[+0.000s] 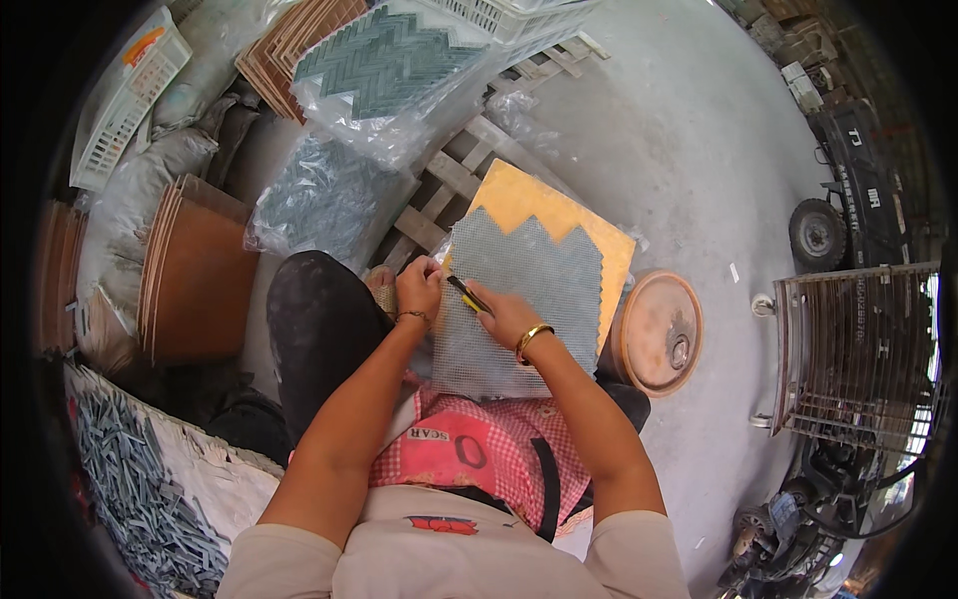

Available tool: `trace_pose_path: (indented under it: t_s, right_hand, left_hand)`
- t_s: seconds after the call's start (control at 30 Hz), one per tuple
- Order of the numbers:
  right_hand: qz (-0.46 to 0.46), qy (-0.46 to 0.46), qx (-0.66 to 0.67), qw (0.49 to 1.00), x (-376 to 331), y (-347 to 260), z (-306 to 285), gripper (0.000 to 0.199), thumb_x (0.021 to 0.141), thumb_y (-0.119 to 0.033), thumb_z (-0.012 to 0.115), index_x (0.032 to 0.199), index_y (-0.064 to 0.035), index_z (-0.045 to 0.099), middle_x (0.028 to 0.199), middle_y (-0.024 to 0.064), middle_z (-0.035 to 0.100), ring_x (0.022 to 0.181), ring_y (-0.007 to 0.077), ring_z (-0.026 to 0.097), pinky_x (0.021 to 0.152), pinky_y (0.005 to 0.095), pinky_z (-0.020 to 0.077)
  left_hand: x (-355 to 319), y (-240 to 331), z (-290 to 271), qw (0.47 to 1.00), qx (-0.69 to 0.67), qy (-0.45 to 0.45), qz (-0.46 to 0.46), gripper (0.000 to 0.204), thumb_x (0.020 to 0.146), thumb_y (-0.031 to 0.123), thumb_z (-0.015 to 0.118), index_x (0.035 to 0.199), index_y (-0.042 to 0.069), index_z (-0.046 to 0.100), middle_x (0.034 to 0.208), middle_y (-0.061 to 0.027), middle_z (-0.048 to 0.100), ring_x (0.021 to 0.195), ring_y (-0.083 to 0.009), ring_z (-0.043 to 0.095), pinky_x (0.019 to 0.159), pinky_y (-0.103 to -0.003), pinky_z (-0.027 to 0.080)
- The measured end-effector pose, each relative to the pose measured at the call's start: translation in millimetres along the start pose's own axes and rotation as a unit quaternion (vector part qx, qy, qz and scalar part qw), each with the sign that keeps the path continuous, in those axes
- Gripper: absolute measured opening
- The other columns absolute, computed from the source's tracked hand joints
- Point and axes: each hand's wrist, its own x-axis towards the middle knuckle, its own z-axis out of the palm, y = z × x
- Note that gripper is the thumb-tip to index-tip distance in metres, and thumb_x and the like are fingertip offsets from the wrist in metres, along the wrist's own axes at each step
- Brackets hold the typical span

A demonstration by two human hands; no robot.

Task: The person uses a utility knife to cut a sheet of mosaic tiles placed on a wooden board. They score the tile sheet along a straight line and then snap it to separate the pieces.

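A mesh-backed mosaic tile sheet (519,299), grey with zigzag edges, lies over my lap on a yellow-orange board (529,185). My right hand (507,319) is closed round a yellow and black utility knife (465,295), its tip end pointing up and left over the sheet's left part. At the left edge of the sheet is my left hand (419,287), its fingers pinched together; what sits between them is too small to make out. The two hands are a short way apart.
Wooden pallets (454,175) carry plastic-wrapped green herringbone tile sheets (384,65). Brown boards (200,270) stand at left, above a heap of loose tile strips (140,489). To the right are a round orange-rimmed lid (659,334), a wire rack cart (848,349) and a wheeled vehicle (858,200).
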Motion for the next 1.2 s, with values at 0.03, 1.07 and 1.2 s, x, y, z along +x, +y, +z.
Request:
trace_pose_path:
  t_s: [0.03, 1.07, 1.2]
  right_hand:
    - [-0.002, 0.0, 0.045, 0.999, -2.9, 3.2, -1.6, 0.054, 0.08, -0.01, 0.054, 0.132, -0.0174, 0.04, 0.091, 0.0221, 0.061, 0.077, 0.0348, 0.06, 0.07, 0.0409, 0.048]
    - [0.061, 0.119, 0.254, 0.958, -44.2, 12.1, 14.1, 0.056, 0.08, -0.014, 0.056, 0.133, -0.016, 0.038, 0.101, 0.0188, 0.062, 0.071, 0.034, 0.061, 0.07, 0.0373, 0.0504]
    - [-0.046, 0.173, 0.132, 0.975, -34.1, 26.7, 28.0, 0.057, 0.08, -0.015, 0.056, 0.134, -0.0194, 0.036, 0.094, 0.0199, 0.062, 0.074, 0.0356, 0.061, 0.07, 0.0399, 0.0495]
  left_hand:
    - [-0.2, 0.7, -0.2, 1.0, -0.008, -0.005, -0.005, 0.005, 0.073, 0.003, 0.059, 0.076, 0.0, 0.057, 0.067, -0.0111, 0.059, 0.062, -0.0189, 0.058, 0.06, -0.03, 0.045]
    - [-4.7, 13.4, -19.5, 0.983, 0.156, -0.092, 0.024, 0.015, 0.069, 0.012, 0.062, 0.071, -0.001, 0.056, 0.069, -0.0146, 0.056, 0.065, -0.0287, 0.055, 0.06, -0.036, 0.043]
    - [-8.4, 17.3, -19.7, 0.985, 0.137, -0.096, 0.027, 0.012, 0.068, 0.009, 0.063, 0.07, 0.0, 0.056, 0.07, -0.0145, 0.057, 0.066, -0.0293, 0.056, 0.063, -0.038, 0.044]
